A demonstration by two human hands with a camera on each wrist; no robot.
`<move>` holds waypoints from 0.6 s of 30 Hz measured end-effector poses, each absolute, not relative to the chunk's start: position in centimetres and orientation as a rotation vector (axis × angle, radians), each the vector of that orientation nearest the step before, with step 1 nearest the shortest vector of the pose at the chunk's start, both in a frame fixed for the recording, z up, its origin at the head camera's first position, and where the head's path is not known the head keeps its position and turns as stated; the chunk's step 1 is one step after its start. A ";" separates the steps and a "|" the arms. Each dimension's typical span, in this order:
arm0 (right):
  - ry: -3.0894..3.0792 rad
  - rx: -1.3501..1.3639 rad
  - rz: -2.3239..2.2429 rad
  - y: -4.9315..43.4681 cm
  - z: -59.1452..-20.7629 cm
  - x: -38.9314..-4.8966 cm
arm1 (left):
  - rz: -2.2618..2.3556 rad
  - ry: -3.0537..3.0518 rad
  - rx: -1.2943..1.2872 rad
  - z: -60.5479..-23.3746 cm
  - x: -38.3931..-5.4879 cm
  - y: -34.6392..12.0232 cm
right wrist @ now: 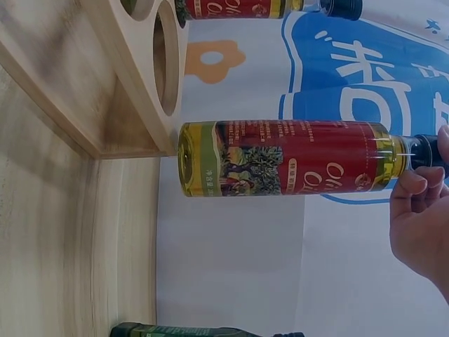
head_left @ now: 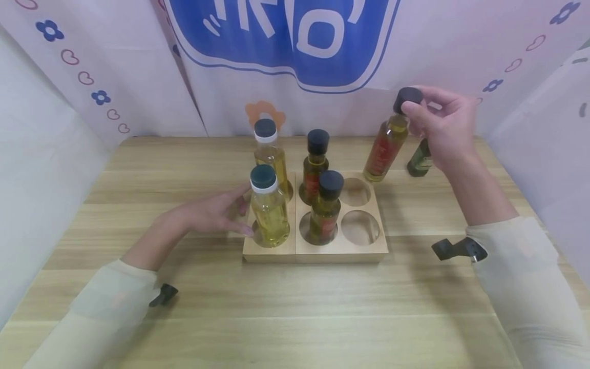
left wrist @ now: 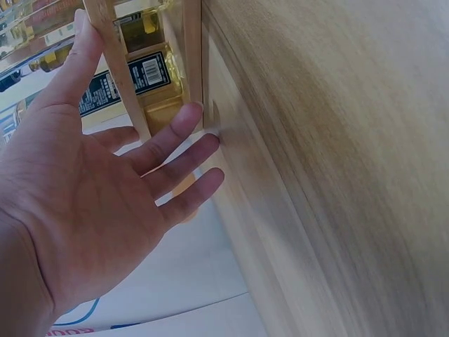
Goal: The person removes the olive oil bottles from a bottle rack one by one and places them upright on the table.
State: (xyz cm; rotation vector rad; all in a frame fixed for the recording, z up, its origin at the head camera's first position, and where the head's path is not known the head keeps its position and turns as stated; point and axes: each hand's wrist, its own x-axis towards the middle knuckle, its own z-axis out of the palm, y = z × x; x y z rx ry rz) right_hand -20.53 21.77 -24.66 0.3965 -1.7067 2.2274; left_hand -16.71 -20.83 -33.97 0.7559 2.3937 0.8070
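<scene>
My right hand (head_left: 444, 123) pinches the black cap of an olive oil bottle (head_left: 384, 148) with a red label. In the right wrist view that bottle (right wrist: 287, 158) hangs beside the wooden rack (right wrist: 144, 77), off the table. My left hand (head_left: 214, 211) rests at the rack's left side, fingers spread; in the left wrist view the thumb lies along the rack's upper board (left wrist: 116, 63). The rack (head_left: 341, 258) holds two pale oil bottles, the front one (head_left: 271, 215) with a green cap, and two black-capped olive oil bottles, front (head_left: 326, 210) and rear (head_left: 316, 166). Its two right-hand holes show no bottle.
A small dark green bottle (head_left: 419, 160) stands on the table behind my right hand, partly hidden by it. The wooden table (head_left: 276, 318) ends at a white printed cloth (head_left: 332, 113) at the back, with white side walls left and right.
</scene>
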 end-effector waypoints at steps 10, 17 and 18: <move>-1.700 0.286 2.248 22.1 -24.7 -21.3 | 0.814 2.392 0.762 -33.8 -16.7 -20.7; -1.703 0.229 2.247 22.4 -24.8 -22.1 | 0.809 2.390 0.768 -33.8 -16.7 -20.6; -1.706 0.219 2.247 22.4 -24.8 -22.2 | 0.808 2.392 0.767 -33.8 -16.7 -20.6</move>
